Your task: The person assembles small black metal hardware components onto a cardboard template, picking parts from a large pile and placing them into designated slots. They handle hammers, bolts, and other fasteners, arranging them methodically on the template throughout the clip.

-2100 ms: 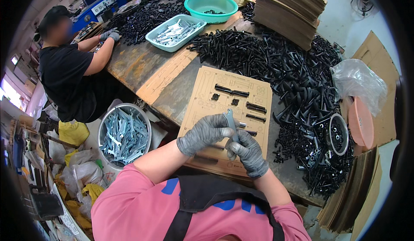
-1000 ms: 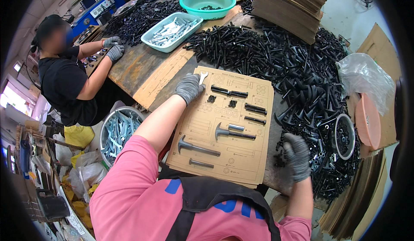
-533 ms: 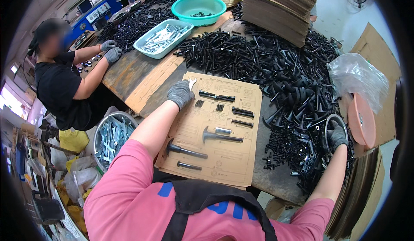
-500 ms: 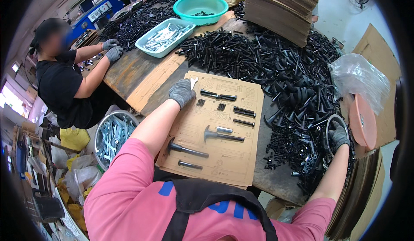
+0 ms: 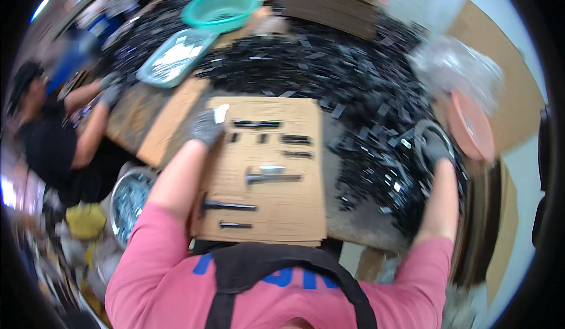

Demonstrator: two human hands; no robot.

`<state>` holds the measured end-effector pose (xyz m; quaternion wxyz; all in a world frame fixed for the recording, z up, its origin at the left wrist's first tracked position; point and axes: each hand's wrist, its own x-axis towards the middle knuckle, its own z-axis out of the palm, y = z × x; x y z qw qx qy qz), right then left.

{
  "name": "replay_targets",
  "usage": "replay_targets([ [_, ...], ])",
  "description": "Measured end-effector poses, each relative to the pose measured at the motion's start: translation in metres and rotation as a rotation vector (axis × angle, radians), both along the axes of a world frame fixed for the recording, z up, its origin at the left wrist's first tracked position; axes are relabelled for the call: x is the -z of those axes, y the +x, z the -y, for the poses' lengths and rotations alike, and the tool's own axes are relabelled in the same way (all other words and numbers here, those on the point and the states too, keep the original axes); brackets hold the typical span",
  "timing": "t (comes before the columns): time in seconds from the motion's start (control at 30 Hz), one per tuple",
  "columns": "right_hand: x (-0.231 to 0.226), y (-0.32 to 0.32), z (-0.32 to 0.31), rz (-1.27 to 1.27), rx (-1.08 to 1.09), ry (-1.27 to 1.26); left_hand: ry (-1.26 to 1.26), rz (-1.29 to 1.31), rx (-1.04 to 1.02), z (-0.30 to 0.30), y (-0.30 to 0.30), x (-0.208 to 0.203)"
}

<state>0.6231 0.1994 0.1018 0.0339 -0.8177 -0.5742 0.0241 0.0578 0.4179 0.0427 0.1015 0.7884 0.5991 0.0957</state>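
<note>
My left hand [image 5: 206, 127], in a grey glove, is at the upper left corner of a brown printed cardboard sheet [image 5: 282, 211]. Its fingers close on a silvery open-end wrench [image 5: 220, 113]. Black parts lie in rows on the sheet: a long rod-like part [image 5: 257, 124], short pieces, a thicker pair [image 5: 296, 139], a T-headed bolt [image 5: 276, 179] with a silver tube [image 5: 272, 168] above it, and two more bolts lower down. Far to the right, my gloved right hand [image 5: 437, 148] reaches into a round metal bowl [image 5: 450, 141]. Its fingers are blurred and partly hidden.
Heaps of black metal parts [image 5: 329, 64] cover the table behind and right of the sheet. A pale blue tray [image 5: 162, 82] and a green basin [image 5: 235, 23] stand beyond. A pink basin [image 5: 471, 126] is at right. A metal bowl of wrenches [image 5: 126, 196] and a co-worker [image 5: 47, 135] are at left.
My view has turned to the right and blurred, shifting the whole scene left in the picture. My left hand remains at the sheet's corner with the wrench, my right hand at the metal bowl.
</note>
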Motion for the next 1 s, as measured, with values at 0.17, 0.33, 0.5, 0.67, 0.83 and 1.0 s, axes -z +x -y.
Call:
replay_targets([
  [0.17,-0.016,-0.019,-0.002,-0.048,0.165,-0.156,0.014,-0.017,-0.075,-0.006,-0.005,0.010],
  [0.33,-0.023,-0.028,0.005,0.016,0.171,-0.108,-0.029,0.087,0.021,-0.026,-0.015,0.028],
  [0.5,-0.017,-0.025,0.000,-0.121,0.264,-0.092,-0.071,0.058,-0.077,-0.039,-0.026,0.041],
  [0.67,0.005,-0.011,-0.007,-0.092,0.173,-0.046,-0.090,0.208,-0.033,-0.043,-0.033,0.047],
  [0.83,0.022,0.003,0.003,-0.271,0.266,0.221,-0.080,0.218,-0.078,-0.031,-0.029,0.036],
  [1.0,0.016,-0.004,0.008,-0.290,0.401,0.545,-0.459,0.593,-0.232,-0.028,-0.030,0.020],
])
